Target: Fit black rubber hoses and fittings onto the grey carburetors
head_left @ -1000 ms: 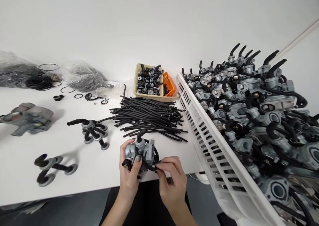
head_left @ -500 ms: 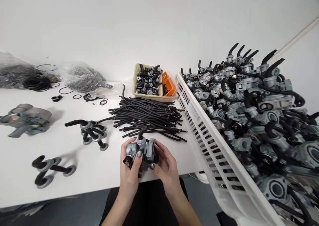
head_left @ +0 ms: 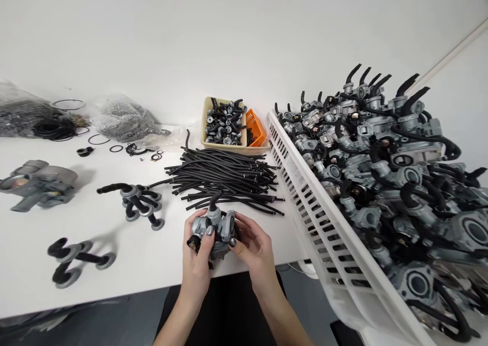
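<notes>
At far left, grey parts are enclosed in a clear plastic bag (head_left: 23, 109), beside which a coil of thin black rings (head_left: 55, 127) is placed. Nearer, a loose grey metal carburetor (head_left: 41, 183) is set on the white tabletop (head_left: 160, 264). Two clusters of grey disc-shaped fittings with short black hoses are seen next, one near the front (head_left: 72, 254), the other farther back (head_left: 143, 206). Behind them, a second clear bag (head_left: 124, 120) is filled with grey parts.

At centre, a grey metal carburetor with a bent black hose on top (head_left: 220, 230) is held upright at the table's near edge. Its left side is clasped by the left hand (head_left: 196, 264), the thumb being laid across the front; its right side is clasped by the right hand (head_left: 257, 254), whose fingertips are hidden behind it. Beyond, straight black rubber hoses (head_left: 224, 176) are piled before a cream plastic tray (head_left: 223, 146) of hosed fittings and an orange slotted basket (head_left: 260, 130). At right, carburetors (head_left: 407, 178) are heaped in a white slotted plastic crate (head_left: 297, 165).
</notes>
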Motion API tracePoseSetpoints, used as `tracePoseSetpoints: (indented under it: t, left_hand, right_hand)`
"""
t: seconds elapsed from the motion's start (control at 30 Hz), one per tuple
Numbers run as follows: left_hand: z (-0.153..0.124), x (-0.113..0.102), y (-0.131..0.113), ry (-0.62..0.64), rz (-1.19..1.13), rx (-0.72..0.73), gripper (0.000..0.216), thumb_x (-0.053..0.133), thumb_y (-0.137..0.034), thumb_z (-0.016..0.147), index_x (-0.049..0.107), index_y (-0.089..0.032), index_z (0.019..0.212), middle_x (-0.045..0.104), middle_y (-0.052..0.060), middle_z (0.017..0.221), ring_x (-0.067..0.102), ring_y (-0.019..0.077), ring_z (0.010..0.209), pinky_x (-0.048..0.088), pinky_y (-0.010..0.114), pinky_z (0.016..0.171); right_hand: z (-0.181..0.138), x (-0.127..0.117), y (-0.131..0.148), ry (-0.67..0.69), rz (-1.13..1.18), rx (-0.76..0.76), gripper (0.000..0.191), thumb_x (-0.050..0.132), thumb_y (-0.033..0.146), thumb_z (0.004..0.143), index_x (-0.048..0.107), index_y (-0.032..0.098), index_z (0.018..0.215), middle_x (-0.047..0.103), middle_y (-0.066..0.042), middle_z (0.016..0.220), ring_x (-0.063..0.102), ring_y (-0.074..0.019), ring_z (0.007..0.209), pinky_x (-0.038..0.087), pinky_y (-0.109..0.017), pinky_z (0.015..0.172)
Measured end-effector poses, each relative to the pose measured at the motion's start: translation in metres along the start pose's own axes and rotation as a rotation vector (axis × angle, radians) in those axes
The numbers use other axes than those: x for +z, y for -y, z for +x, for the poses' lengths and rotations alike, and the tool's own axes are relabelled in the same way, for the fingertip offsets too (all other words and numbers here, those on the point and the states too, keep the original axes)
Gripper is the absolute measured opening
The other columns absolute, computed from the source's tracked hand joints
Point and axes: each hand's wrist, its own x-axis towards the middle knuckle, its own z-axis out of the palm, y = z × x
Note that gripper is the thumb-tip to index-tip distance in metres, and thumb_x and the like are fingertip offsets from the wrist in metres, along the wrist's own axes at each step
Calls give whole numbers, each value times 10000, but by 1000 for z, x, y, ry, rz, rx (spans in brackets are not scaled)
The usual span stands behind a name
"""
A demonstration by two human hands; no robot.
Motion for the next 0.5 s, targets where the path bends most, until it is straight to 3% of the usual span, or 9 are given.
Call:
tracePoseSetpoints:
  t: [0.17, 0.3, 0.4, 0.5]
  left_hand:
    - [2, 1, -1, -6, -160, -89, 481, 731, -451, 743, 568, -270, 1157, 665, 30, 1012, 629, 166, 781, 504, 256, 677]
    - [4, -1, -8, -64, -405, -331, 550, 751, -488, 663, 609, -229, 1128, 705, 69, 1019, 687, 275, 866, 563, 343, 635]
    - [3, -4, -20, 36, -459, -497, 521, 676, -516, 737, 623, -198, 1147, 736, 102, 967, 714, 342, 822, 578, 402, 553]
    - [3, -7, -29, 190, -491, -620, 516, 613, -550, 795, 636, -181, 1156, 748, 121, 914, 726, 344, 758, 577, 395, 481]
  right_hand:
    - [-1, -2, -2, 47, -41, -50, 562, 829, 414, 681, 668, 259, 1196, 701, -94, 1202, 652, -290, 1116, 493, -438, 1003]
    - [4, -16, 3, 71, -66, -130, 507, 695, 554, 788, 662, 267, 1204, 672, -109, 1256, 626, -293, 1162, 479, -466, 1016]
    - [13, -28, 11, 55, -111, -206, 430, 634, 539, 849, 677, 266, 1178, 691, -103, 1216, 642, -280, 1126, 482, -467, 1006]
    - [24, -30, 22, 117, -126, -257, 309, 624, 438, 889, 701, 259, 1129, 739, -80, 1087, 674, -246, 1042, 499, -431, 972]
